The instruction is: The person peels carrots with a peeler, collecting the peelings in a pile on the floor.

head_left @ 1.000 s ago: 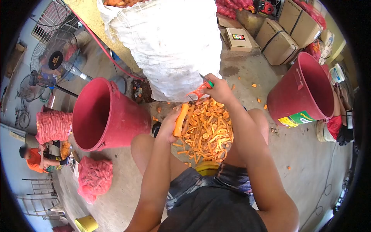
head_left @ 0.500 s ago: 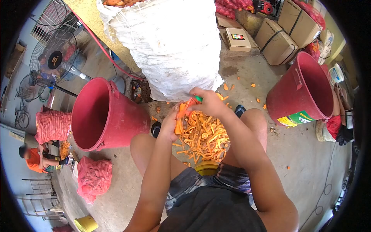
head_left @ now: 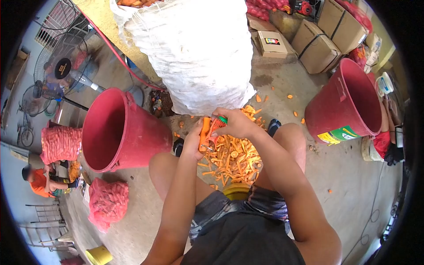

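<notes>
The left hand (head_left: 193, 139) is gripping an orange carrot (head_left: 205, 129), its fingers wrapping the nine-o'clock side. The right hand (head_left: 235, 123), at two o'clock from the left, is pinching an orange-and-green peeler (head_left: 218, 123) between bent fingers, holding it right along the carrot's three-o'clock side. Peelings (head_left: 236, 153) are lying at four o'clock from the carrot; a white sack (head_left: 198, 57) is standing at twelve.

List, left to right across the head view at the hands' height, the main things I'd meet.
Pink net sack, left red tub, left hand, carrot, right hand, right red tub.
</notes>
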The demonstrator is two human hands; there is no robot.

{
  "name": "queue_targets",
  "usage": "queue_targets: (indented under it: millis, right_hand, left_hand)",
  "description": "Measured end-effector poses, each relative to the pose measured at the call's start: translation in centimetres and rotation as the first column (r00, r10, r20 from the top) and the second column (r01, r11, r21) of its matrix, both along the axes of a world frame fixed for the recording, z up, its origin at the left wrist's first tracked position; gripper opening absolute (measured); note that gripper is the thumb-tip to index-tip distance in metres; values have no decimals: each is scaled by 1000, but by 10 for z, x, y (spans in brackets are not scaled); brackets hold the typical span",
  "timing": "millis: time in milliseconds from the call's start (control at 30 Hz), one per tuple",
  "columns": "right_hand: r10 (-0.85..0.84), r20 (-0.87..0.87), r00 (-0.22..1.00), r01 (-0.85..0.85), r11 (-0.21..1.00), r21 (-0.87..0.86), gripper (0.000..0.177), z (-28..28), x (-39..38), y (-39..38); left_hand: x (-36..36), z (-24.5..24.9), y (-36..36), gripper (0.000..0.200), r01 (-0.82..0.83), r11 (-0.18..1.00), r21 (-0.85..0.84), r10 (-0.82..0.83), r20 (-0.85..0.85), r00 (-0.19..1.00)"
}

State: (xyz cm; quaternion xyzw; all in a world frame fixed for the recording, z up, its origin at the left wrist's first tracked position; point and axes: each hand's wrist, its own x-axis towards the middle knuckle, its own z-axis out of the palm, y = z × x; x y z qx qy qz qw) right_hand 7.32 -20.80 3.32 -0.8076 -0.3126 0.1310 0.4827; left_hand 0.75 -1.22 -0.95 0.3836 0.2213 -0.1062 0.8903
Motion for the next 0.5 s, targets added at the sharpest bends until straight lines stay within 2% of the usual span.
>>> queue_targets:
  millis: [67,133,200,267,300,367,433,500]
  right_hand:
    - [-51,27,998,53,994,-92,60,2,4,-1]
    - [-101,72,992,106,991,-81,59,-2,7,-1]
    - [-148,113,982,157,985,-68,59,-5,12,-2]
    - [-298,80,951,305,949,-82,57,-6,24,-7]
    - [-299,80,951,306,949,-81,57,-7,33,-12]
    - [-493,101,864,503,849,-161,55,-9,51,-22]
    - [-472,60,880,475,864,-169,54,-1,49,-23]
    - [-396,-65,916,380,909,-173,57,12,42,-21]
  left_hand:
    - [0,11,-6,28,0,1000,17,1,-27,1000]
    - [0,8,-2,28,-7,999,32,9,-52,999]
    - [-4,2,13,30,163,985,50,-164,10,986]
    - [-4,-5,15,31,146,985,95,-145,-17,989]
    - [-4,-6,14,32,131,981,139,-127,-42,991]
    - [-11,8,9,33,135,976,170,-127,-59,990]
    - [-13,8,12,34,136,969,205,-123,-76,989]
    - [-6,-5,15,37,26,987,156,-9,-106,994]
